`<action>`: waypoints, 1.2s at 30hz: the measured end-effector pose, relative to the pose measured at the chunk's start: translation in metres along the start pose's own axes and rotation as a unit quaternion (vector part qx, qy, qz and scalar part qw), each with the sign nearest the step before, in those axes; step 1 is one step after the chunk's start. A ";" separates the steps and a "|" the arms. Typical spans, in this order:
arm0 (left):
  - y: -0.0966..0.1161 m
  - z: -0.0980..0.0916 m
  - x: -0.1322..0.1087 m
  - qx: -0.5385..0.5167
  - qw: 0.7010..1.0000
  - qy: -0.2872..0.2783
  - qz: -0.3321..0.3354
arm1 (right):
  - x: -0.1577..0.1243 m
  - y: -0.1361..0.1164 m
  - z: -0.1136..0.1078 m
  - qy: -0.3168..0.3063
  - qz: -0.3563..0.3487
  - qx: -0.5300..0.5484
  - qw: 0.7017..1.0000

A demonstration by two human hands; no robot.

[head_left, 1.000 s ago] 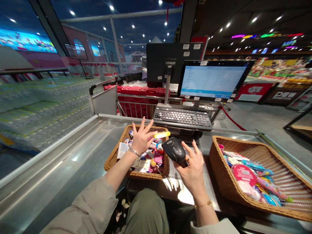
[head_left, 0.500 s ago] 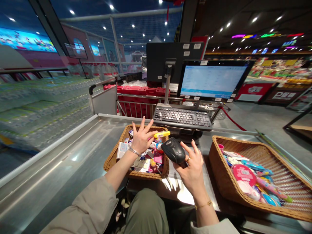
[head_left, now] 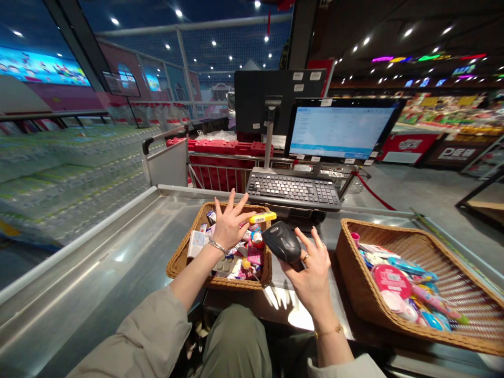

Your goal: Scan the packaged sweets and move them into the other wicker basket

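Observation:
My left hand [head_left: 228, 224] is raised over the left wicker basket [head_left: 181, 257], fingers spread, with a small yellow item [head_left: 263, 217] pinched between thumb and forefinger. My right hand [head_left: 313, 268] holds a black barcode scanner [head_left: 282, 241] between the two baskets, its outer fingers splayed. The scanner's head points toward the yellow item. The left basket is full of small colourful packets. The right wicker basket [head_left: 452, 294] holds several pink and blue packaged items.
A steel checkout counter [head_left: 118, 247] runs left and forward. Behind the baskets stand a keyboard [head_left: 293, 189], a lit monitor [head_left: 340, 131] and a dark screen back. Red shopping carts [head_left: 220, 152] sit beyond the counter. Stacked bottled water fills the left side.
Both hands have stayed almost still; the scanner shifted very slightly. The view has dropped a little.

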State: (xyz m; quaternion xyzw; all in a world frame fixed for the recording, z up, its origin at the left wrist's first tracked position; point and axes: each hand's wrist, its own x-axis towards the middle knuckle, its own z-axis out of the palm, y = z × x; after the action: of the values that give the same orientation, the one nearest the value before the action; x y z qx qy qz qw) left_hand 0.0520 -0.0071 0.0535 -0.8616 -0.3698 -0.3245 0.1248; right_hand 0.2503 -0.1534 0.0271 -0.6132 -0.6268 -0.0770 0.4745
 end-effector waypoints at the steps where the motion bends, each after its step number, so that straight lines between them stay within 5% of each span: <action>1: 0.001 0.000 0.001 -0.002 1.000 0.000 0.000 | -0.001 0.001 -0.001 0.003 0.002 -0.002 1.000; 36: 0.108 0.019 0.048 -0.091 0.994 0.010 0.068 | -0.016 0.056 -0.068 0.152 0.099 -0.030 0.983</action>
State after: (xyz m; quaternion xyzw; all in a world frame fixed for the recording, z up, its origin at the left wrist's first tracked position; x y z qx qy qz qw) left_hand 0.1630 -0.0468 0.0729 -0.8893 -0.2784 -0.3558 0.0714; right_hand 0.3284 -0.1975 0.0258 -0.6674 -0.4814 -0.1407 0.5505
